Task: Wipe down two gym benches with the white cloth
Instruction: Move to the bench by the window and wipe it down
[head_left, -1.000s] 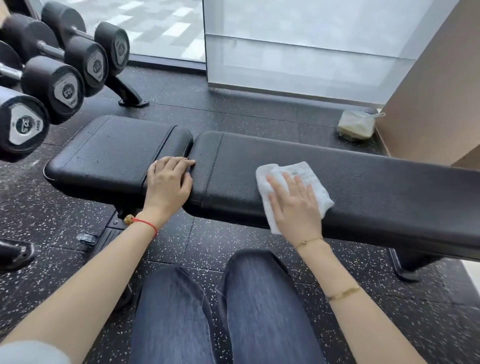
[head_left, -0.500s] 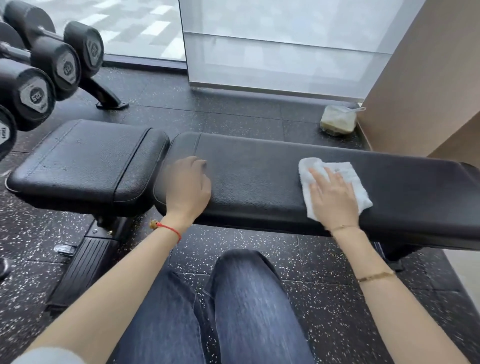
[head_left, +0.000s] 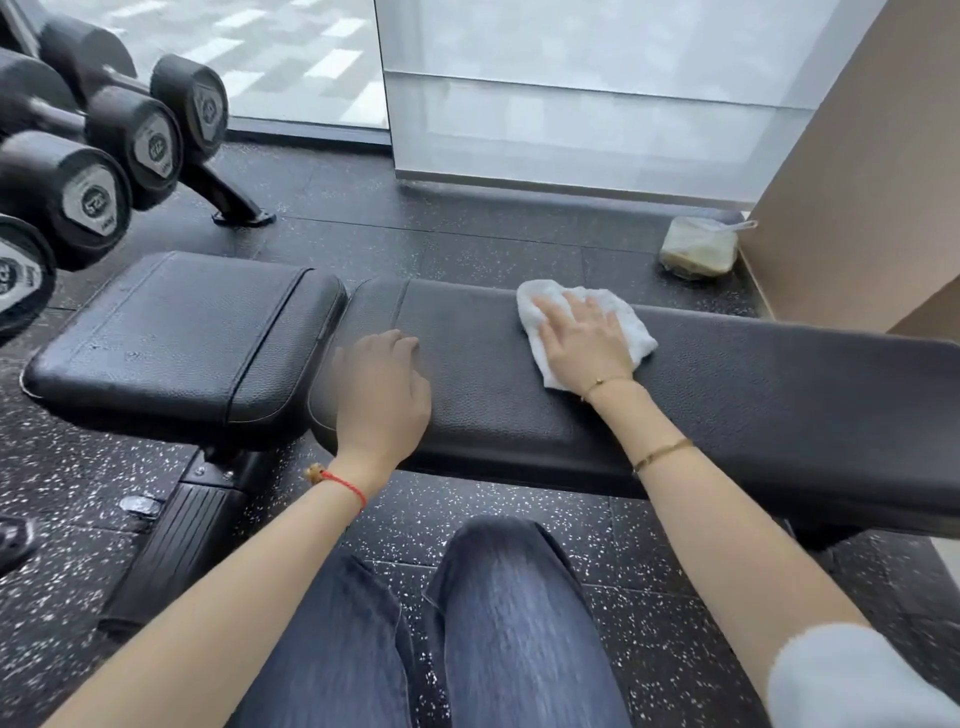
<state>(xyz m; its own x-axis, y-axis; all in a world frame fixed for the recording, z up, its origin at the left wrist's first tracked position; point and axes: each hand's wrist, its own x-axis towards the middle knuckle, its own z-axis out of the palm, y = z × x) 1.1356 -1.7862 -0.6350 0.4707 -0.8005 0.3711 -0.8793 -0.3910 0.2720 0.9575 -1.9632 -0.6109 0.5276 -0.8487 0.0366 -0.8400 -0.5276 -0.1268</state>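
Your right hand (head_left: 584, 340) lies flat on the cloth (head_left: 628, 325), fingers (head_left: 571, 312) straight and spread, pressing it onto the long pad (head_left: 779, 395) near its far edge. Your left hand (head_left: 382, 395) rests on the same pad just beside the gap to the seat pad (head_left: 171, 332), fingers loosely curled and grasping nothing; it looks like a brace. You seem to be mid-wipe on the first bench, with only this one bench in view. The next stroke likely calls for steady downward pressure and overlapping passes along the pad toward the uncovered end on your right, then the near edge. Keep the cloth flat under your palm so it does not bunch.
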